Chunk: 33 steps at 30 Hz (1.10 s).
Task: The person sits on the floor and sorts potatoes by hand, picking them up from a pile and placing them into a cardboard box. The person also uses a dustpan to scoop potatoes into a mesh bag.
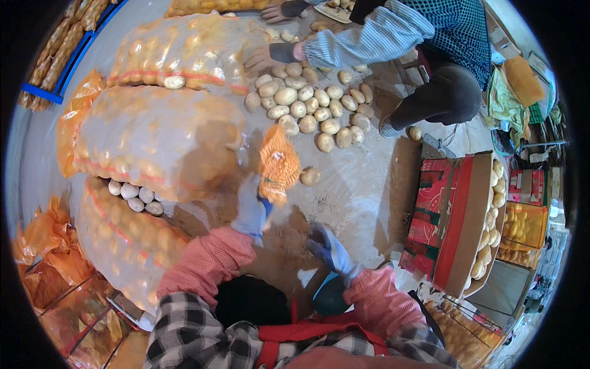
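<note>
My left hand (pixel 251 213), in a pale and blue work glove, grips the lower end of an orange mesh bag (pixel 279 159). The bag is bunched up, and what is inside it cannot be told. A single potato (pixel 309 175) lies on the floor just right of the bag. My right hand (pixel 331 249), in a similar glove, hangs above the dusty floor (pixel 341 203) with its fingers apart and nothing in them. Beyond the bag, a pile of loose potatoes (pixel 318 104) spreads over the floor.
Large filled potato sacks (pixel 152 133) lie along the left, with several potatoes (pixel 138 196) between two of them. A cardboard box (pixel 454 221) of potatoes stands at right. Across the pile, a person's hands (pixel 265 56) rest near the top sack. Orange plastic sacking (pixel 55 244) lies at lower left.
</note>
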### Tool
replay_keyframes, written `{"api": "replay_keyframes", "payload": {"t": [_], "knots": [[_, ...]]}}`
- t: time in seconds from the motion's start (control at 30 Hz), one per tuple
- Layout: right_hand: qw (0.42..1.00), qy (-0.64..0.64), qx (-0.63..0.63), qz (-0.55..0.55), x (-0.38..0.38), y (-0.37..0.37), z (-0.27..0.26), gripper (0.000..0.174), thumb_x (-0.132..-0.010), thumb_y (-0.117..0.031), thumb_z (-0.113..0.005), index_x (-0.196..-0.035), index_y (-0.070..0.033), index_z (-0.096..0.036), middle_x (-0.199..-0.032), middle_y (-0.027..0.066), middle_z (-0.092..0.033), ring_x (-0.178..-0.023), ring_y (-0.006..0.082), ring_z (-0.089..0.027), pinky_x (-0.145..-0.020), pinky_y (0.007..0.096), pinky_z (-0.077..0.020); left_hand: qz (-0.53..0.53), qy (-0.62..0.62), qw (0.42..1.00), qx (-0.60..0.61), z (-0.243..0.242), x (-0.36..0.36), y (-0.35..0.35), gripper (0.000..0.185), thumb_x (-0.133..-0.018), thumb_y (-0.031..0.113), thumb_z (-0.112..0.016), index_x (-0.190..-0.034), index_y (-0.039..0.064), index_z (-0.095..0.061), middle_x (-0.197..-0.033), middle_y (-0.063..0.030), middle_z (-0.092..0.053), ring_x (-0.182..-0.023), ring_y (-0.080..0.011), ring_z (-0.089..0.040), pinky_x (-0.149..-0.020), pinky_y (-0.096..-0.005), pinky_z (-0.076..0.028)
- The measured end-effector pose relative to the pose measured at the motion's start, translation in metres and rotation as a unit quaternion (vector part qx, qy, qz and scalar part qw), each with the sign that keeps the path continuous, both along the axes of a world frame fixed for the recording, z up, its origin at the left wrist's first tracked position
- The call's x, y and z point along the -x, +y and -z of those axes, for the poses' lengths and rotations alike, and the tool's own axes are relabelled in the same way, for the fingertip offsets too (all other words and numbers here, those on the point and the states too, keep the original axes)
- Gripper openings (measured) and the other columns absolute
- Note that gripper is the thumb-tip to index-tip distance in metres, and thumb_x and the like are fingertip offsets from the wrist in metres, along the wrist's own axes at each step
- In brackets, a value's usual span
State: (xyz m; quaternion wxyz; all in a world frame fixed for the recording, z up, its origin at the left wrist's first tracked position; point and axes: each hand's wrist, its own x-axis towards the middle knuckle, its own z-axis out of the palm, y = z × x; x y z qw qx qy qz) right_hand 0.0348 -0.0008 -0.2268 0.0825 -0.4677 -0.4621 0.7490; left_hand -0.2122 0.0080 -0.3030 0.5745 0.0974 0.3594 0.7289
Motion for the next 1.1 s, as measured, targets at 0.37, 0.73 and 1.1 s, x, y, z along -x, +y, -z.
{"api": "replay_keyframes", "payload": {"t": [0.37,0.73,1.1], "knots": [[0.987,0.124,0.020,0.101,0.074,0.016,0.074,0.061,-0.084,0.000,-0.069,-0.138,-0.003,-0.042,-0.130,0.0057,-0.054,-0.117,0.0179,-0.053,-0.102,0.0337,-0.0434,0.107,0.065,0.970,0.207,-0.098,0.108,-0.012,0.037,-0.098,0.026,-0.049,-0.127,0.003,-0.053,-0.120,-0.0071,-0.058,-0.109,-0.0184,-0.055,-0.095,-0.0317,-0.045],[0.821,-0.268,-0.499,0.067,-0.012,0.178,0.143,0.045,-0.080,-0.005,-0.055,-0.125,-0.004,-0.052,-0.104,0.0230,-0.060,-0.096,0.0404,-0.057,-0.083,0.0449,-0.0475,-0.224,0.879,0.390,0.159,-0.039,0.200,0.026,0.030,-0.087,0.023,-0.061,-0.111,0.004,-0.062,-0.110,-0.0152,-0.064,-0.104,-0.0327,-0.058,-0.092,-0.0436,-0.043],[0.761,-0.198,-0.616,-0.043,0.128,0.199,0.158,0.047,-0.077,-0.013,-0.061,-0.124,-0.016,-0.055,-0.103,0.0198,-0.057,-0.092,0.0396,-0.058,-0.076,0.0495,-0.0489,-0.202,0.882,0.390,0.173,-0.037,0.200,0.028,0.030,-0.088,0.022,-0.059,-0.111,0.003,-0.062,-0.110,-0.0166,-0.064,-0.102,-0.0340,-0.059,-0.092,-0.0441,-0.044]]}}
